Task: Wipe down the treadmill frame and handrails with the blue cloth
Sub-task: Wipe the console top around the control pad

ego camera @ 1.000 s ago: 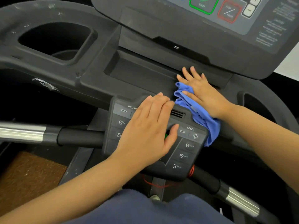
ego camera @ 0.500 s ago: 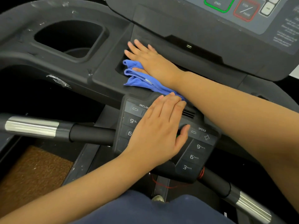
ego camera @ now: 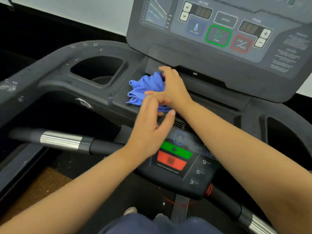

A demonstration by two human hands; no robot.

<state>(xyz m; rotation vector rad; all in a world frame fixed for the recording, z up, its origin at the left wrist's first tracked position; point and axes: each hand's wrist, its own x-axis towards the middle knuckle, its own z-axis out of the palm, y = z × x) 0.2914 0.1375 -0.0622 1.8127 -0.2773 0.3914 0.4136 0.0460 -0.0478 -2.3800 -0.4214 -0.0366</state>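
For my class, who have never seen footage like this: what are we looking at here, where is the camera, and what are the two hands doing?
The camera sits on a person's head, looking down at their own arms. Before them is a treadmill: the slanted console with its displays and buttons at the top, a dark plastic tray below it, and a handrail with a shiny metal sleeve at the left. The right hand is bunching a blue cloth on the tray. The left hand is open, its fingers reaching toward the cloth, above a smaller control panel with green and red buttons. A deep cup holder lies left of the cloth.
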